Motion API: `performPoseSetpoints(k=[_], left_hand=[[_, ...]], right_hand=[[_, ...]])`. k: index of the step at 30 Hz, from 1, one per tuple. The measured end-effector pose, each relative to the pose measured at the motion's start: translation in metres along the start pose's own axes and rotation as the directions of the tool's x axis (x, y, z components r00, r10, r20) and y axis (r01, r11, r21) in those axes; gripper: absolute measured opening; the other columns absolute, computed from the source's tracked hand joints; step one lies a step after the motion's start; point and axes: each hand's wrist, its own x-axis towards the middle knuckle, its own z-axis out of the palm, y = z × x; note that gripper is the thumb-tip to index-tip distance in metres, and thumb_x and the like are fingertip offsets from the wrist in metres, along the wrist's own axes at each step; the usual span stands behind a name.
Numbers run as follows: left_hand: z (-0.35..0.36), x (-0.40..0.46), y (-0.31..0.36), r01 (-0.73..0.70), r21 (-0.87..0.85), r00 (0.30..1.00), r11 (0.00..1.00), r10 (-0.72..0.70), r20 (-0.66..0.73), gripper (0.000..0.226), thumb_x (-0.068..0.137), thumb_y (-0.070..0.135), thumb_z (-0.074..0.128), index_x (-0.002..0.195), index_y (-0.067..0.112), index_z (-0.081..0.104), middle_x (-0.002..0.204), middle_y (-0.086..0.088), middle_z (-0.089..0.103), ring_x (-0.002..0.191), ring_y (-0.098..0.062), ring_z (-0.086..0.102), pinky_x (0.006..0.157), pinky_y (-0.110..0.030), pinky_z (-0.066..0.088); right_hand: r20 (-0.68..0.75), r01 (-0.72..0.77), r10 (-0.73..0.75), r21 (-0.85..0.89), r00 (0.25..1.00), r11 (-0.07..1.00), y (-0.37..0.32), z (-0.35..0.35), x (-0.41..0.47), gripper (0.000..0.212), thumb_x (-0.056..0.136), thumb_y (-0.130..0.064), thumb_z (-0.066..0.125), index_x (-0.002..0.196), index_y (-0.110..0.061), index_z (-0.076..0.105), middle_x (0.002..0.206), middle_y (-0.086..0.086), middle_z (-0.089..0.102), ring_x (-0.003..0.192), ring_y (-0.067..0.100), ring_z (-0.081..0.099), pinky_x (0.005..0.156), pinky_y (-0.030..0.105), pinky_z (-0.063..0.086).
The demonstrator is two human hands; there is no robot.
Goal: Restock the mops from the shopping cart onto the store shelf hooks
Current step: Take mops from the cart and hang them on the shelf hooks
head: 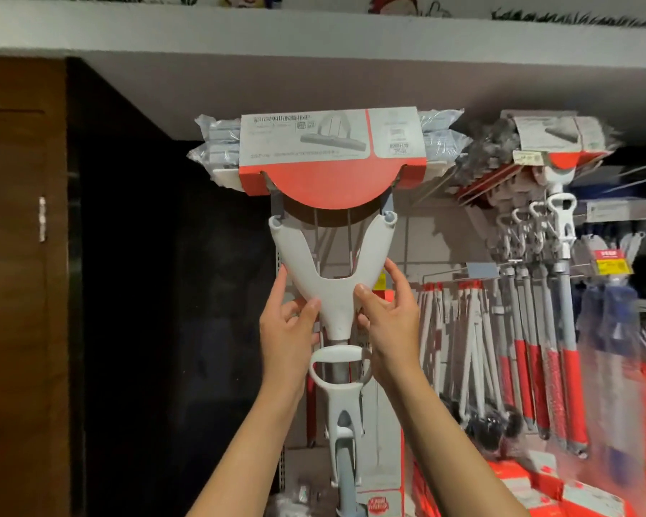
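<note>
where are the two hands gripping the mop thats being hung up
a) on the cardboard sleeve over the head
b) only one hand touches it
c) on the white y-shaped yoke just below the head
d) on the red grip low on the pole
c: the left hand and the right hand both clasp the white Y-shaped yoke, one on each side, below the cardboard-sleeved mop head.

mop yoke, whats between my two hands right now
In the head view, the white Y-shaped mop yoke sits between the left hand and right hand; both grip its neck from opposite sides.
</note>
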Motion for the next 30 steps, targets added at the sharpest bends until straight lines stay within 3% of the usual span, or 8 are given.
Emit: performPoseSetpoints(k=[3, 5, 11, 13, 16, 20, 25, 30], left_hand=[[0.012, 0.024, -0.002, -0.045, 0.005, 0.999, 0.999, 0.045, 0.001, 0.07, 0.098, 0.008, 0.061, 0.152, 0.042, 0.033, 0.108, -0.007, 0.074, 0.094, -0.021, 0.075, 0.067, -0.033, 0.062], [0.019, 0.04, -0.003, -0.06, 0.004, 0.998, 0.998, 0.06, -0.001, 0.071, 0.098, 0.008, 0.061, 0.154, 0.038, 0.032, 0.106, -0.008, 0.074, 0.091, -0.02, 0.075, 0.064, -0.029, 0.06], [0.043, 0.09, -0.013, -0.13, 0.018, 0.991, 0.991, 0.13, -0.017, 0.071, 0.097, 0.01, 0.062, 0.152, 0.043, 0.032, 0.118, -0.012, 0.07, 0.097, -0.021, 0.074, 0.076, -0.044, 0.063], [0.051, 0.109, -0.016, -0.156, 0.005, 0.988, 0.988, 0.156, -0.017, 0.071, 0.097, 0.009, 0.062, 0.15, 0.046, 0.032, 0.115, -0.011, 0.072, 0.097, -0.02, 0.074, 0.077, -0.046, 0.063], [0.063, 0.136, -0.019, -0.208, 0.026, 0.978, 0.978, 0.208, -0.009, 0.07, 0.098, 0.009, 0.061, 0.153, 0.041, 0.032, 0.117, -0.011, 0.071, 0.099, -0.019, 0.073, 0.077, -0.043, 0.063], [0.075, 0.168, -0.027, -0.253, 0.068, 0.967, 0.965, 0.255, -0.015, 0.068, 0.098, 0.011, 0.061, 0.153, 0.039, 0.031, 0.124, -0.009, 0.068, 0.104, -0.018, 0.072, 0.078, -0.027, 0.061], [0.077, 0.203, -0.038, -0.287, 0.104, 0.955, 0.952, 0.293, -0.042, 0.069, 0.098, 0.016, 0.062, 0.154, 0.04, 0.03, 0.122, -0.008, 0.069, 0.104, -0.018, 0.072, 0.079, -0.027, 0.061], [0.072, 0.241, -0.045, -0.317, 0.107, 0.945, 0.942, 0.323, -0.041, 0.071, 0.098, 0.017, 0.063, 0.155, 0.039, 0.028, 0.126, -0.009, 0.067, 0.106, -0.018, 0.071, 0.082, -0.028, 0.061]], right_hand=[[0.012, 0.02, -0.02, -0.013, 1.0, 1.0, 0.0, 0.001, 0.029, 0.054, 0.095, 0.002, 0.06, 0.14, -0.024, 0.046, 0.086, 0.006, 0.077, 0.077, 0.019, 0.074, 0.063, 0.03, 0.06], [0.021, 0.037, -0.036, -0.06, 0.999, 0.998, 0.002, 0.002, 0.047, 0.054, 0.094, -0.002, 0.062, 0.14, -0.026, 0.046, 0.08, 0.006, 0.076, 0.075, 0.021, 0.072, 0.065, 0.038, 0.061], [0.077, 0.049, -0.047, -0.025, 0.996, 0.998, 0.007, 0.001, 0.108, 0.051, 0.094, -0.007, 0.064, 0.135, -0.029, 0.045, 0.093, 0.013, 0.077, 0.083, 0.028, 0.075, 0.073, 0.045, 0.062], [0.092, 0.051, -0.05, -0.008, 0.994, 0.999, 0.008, 0.002, 0.13, 0.051, 0.094, -0.009, 0.066, 0.135, -0.029, 0.045, 0.097, 0.013, 0.076, 0.084, 0.026, 0.076, 0.071, 0.042, 0.062], [0.104, 0.056, -0.059, 0.033, 0.993, 0.998, 0.011, 0.005, 0.162, 0.049, 0.093, -0.007, 0.066, 0.133, -0.029, 0.046, 0.103, 0.015, 0.074, 0.085, 0.025, 0.076, 0.067, 0.035, 0.061], [0.123, 0.093, -0.096, 0.025, 0.988, 0.995, 0.019, 0.009, 0.198, 0.046, 0.093, -0.009, 0.067, 0.125, -0.035, 0.048, 0.114, 0.013, 0.07, 0.091, 0.024, 0.075, 0.072, 0.038, 0.062], [0.154, 0.096, -0.103, 0.049, 0.983, 0.994, 0.026, 0.017, 0.23, 0.047, 0.092, -0.007, 0.066, 0.128, -0.032, 0.048, 0.114, 0.007, 0.066, 0.088, 0.022, 0.074, 0.064, 0.029, 0.06], [0.137, 0.109, -0.112, 0.033, 0.984, 0.994, 0.041, 0.037, 0.265, 0.041, 0.092, -0.008, 0.067, 0.121, -0.033, 0.052, 0.118, 0.009, 0.063, 0.098, 0.03, 0.071, 0.078, 0.046, 0.062]])
